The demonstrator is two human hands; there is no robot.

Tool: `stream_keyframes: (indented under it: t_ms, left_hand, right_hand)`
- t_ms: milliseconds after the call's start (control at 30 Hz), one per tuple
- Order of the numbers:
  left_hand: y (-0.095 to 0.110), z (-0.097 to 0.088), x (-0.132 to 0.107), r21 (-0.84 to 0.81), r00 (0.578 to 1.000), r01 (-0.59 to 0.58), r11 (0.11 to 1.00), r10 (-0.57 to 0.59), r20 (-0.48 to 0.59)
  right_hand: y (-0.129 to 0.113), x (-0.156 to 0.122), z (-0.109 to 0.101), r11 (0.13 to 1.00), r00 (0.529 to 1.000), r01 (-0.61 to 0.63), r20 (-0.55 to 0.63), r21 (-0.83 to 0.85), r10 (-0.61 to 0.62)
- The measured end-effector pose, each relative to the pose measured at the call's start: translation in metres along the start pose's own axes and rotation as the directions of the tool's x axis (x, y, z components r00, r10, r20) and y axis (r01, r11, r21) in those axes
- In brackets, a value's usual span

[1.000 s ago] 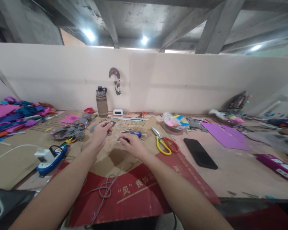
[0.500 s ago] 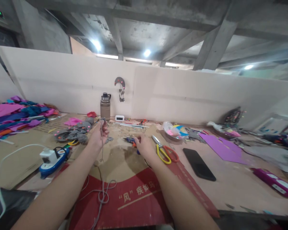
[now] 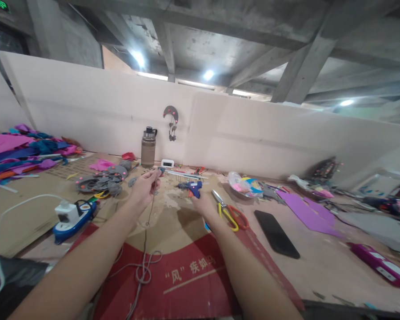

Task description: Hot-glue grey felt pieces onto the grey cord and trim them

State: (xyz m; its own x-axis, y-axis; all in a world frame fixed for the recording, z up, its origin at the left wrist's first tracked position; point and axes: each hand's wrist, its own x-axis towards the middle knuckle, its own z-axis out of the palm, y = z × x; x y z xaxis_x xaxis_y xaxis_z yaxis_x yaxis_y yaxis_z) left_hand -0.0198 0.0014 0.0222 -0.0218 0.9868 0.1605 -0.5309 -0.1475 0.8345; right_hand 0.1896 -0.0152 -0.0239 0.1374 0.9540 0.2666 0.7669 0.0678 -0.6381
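Observation:
My left hand [image 3: 146, 186] is closed in a pinch on a small grey felt piece [image 3: 161, 170]. A thin grey cord [image 3: 150, 211] hangs from that hand and runs down to a loose tangle on the red part of the cardboard. My right hand [image 3: 201, 203] is wrapped round the handle of a blue glue gun [image 3: 195, 188], whose nozzle points left, toward the left hand. Part of the handle is hidden by the fingers. Scissors [image 3: 225, 209] with yellow and orange handles lie open just right of my right wrist.
Left are a power strip [image 3: 76, 222], a pile of grey felt pieces [image 3: 103, 180] and colourful cloth scraps [image 3: 13, 153]. A bottle [image 3: 148, 149] stands by the white partition [image 3: 236, 133]. Right lie a black phone [image 3: 276, 233], purple sheet [image 3: 306, 209] and bowl [image 3: 245, 190] of scraps.
My right hand has lifted and turned the glue gun, so more of its body shows. My left hand has moved a little right and down with the felt piece and cord.

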Motion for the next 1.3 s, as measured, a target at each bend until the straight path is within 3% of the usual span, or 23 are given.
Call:
stream_keyframes:
  t_ms: [67, 167, 267, 533, 1300]
  left_hand:
    - [-0.001, -0.001, 0.000, 0.017, 1.000, 0.000, 1.000, 0.000, -0.005]
    - [-0.002, -0.003, 0.001, 0.036, 1.000, -0.003, 0.999, 0.004, -0.027]
    - [-0.003, -0.005, 0.003, 0.054, 0.999, 0.009, 0.998, -0.007, -0.046]
    - [-0.007, -0.009, 0.005, 0.132, 0.994, 0.004, 0.991, 0.011, -0.109]
    - [-0.007, 0.000, -0.003, 0.294, 0.992, -0.095, 0.951, 0.117, -0.057]
  right_hand:
    - [-0.012, -0.005, -0.007, 0.986, 0.999, 0.009, -0.051, 0.164, 0.000]
    - [-0.033, -0.016, -0.017, 0.889, 0.992, 0.100, -0.113, 0.446, -0.054]
    - [-0.050, -0.031, -0.024, 0.810, 0.979, 0.201, -0.123, 0.550, -0.160]
    - [-0.052, -0.044, -0.022, 0.849, 0.920, 0.393, -0.140, 0.354, -0.367]
    - [-0.061, -0.053, -0.025, 0.915, 0.921, 0.383, -0.126, 0.127, -0.369]
